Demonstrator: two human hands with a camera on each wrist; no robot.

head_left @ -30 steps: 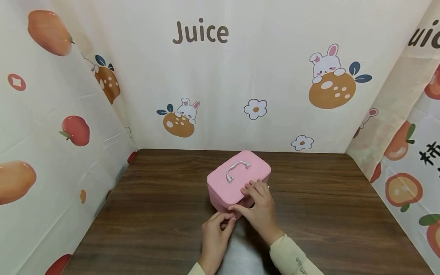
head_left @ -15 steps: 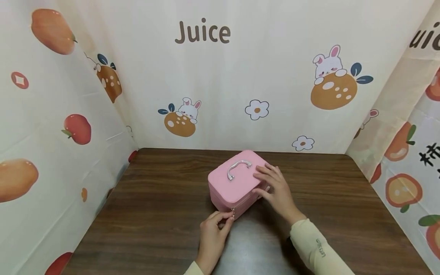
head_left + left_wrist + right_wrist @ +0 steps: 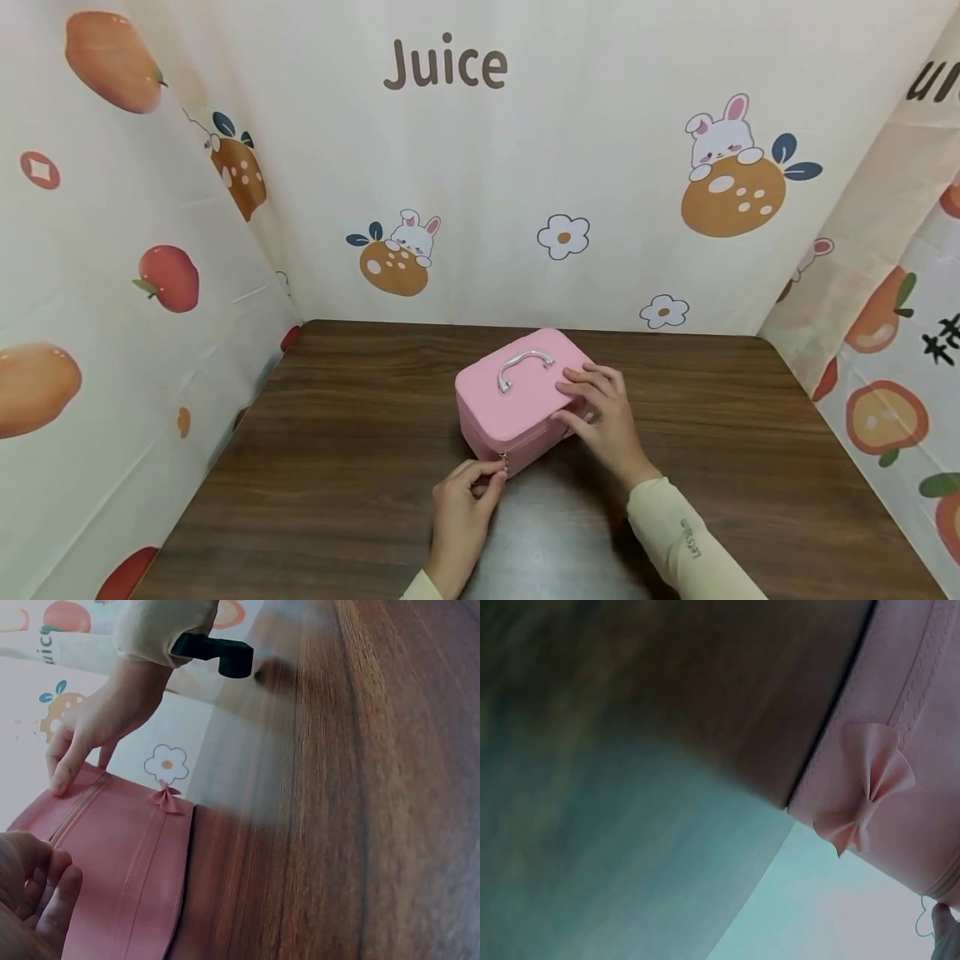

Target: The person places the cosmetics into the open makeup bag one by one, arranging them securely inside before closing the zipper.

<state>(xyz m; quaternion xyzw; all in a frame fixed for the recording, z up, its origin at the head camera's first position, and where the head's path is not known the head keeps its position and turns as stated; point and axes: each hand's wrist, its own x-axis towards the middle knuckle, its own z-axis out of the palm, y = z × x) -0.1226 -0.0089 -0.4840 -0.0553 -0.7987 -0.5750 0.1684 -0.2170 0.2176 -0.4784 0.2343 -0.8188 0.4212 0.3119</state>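
A pink vanity case (image 3: 513, 387) with a silver handle (image 3: 521, 367) on its lid stands at an angle on the table. At its near corner my left hand (image 3: 459, 512) pinches the small metal zipper pull (image 3: 504, 459) between thumb and fingers. My right hand (image 3: 611, 429) rests on the right end of the case, fingers spread over the lid and thumb at the front edge. In the left wrist view the zipper (image 3: 75, 814) runs between the two hands. A pink bow (image 3: 866, 791) shows on the case's front in the right wrist view.
The case stands on a dark wooden table (image 3: 352, 433), towards its far edge. Behind the table hangs a printed curtain (image 3: 480, 167), and more printed cloth (image 3: 82, 250) borders both sides.
My right hand has moved from the near front edge to the right end of the lid. My left hand stays at the zipper pull near the corner, shifting slightly left.
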